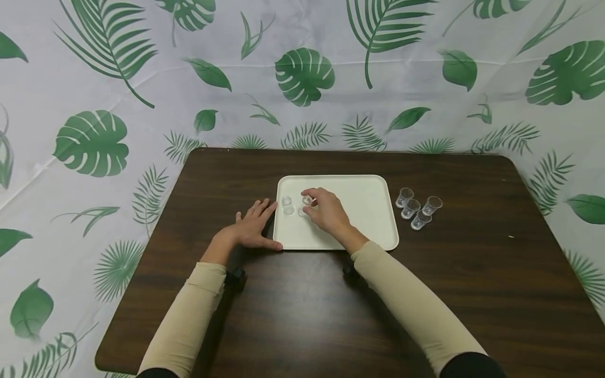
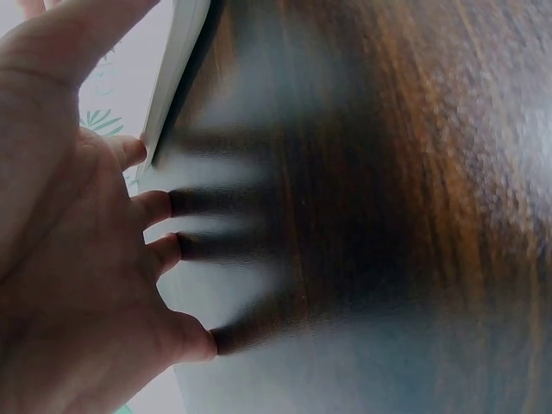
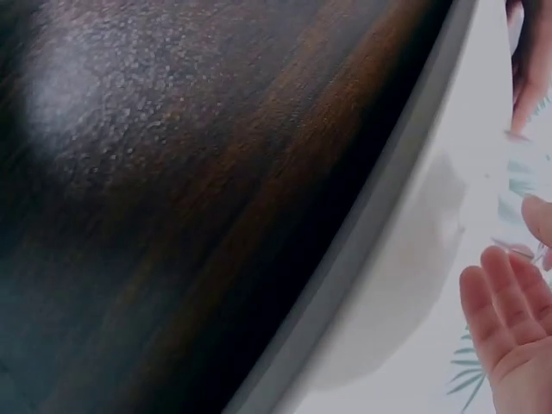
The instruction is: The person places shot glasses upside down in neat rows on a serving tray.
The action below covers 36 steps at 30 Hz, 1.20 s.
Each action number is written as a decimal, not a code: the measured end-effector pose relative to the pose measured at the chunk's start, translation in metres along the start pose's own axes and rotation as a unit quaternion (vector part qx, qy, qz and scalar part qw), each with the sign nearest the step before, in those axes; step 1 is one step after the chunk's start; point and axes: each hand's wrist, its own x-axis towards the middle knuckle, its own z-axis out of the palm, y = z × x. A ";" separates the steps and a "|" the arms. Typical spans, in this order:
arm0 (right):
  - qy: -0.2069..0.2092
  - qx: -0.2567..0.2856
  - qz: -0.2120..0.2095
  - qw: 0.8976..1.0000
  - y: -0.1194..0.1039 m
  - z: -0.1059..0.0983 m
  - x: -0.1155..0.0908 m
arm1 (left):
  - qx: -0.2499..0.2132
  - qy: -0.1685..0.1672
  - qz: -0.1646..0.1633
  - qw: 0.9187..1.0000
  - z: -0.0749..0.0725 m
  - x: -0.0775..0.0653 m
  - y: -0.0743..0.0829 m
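A cream tray lies on the brown table. My right hand reaches over its left half and pinches a small clear cup between thumb and fingers, which partly hide it. Just left of that, another clear cup stands on the tray with its narrower end up. My left hand is spread flat at the tray's left edge, thumb near the front left corner. In the left wrist view, the fingertips of the left hand meet the tabletop. Only part of the right hand shows in the right wrist view.
Right of the tray, several clear cups stand close together on the table, among them a rear cup and a front cup. A leaf-patterned cloth hangs behind the table's back edge.
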 end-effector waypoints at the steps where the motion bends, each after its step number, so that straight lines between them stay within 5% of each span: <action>1: -0.001 -0.003 -0.002 1.000 0.000 0.001 0.000 | 0.001 -0.001 -0.001 1.000 0.000 0.001 0.000; 21: -0.014 -0.051 -0.034 0.998 -0.002 0.010 0.005 | 0.008 -0.006 -0.004 1.000 0.001 0.001 -0.001; 30: -0.045 -0.039 -0.049 0.997 0.005 -0.002 -0.004 | -0.001 -0.006 0.001 1.000 0.000 0.000 0.001; 36: -0.031 0.002 -0.040 0.999 0.011 -0.024 -0.015 | -0.003 -0.005 0.003 1.000 -0.001 -0.001 0.002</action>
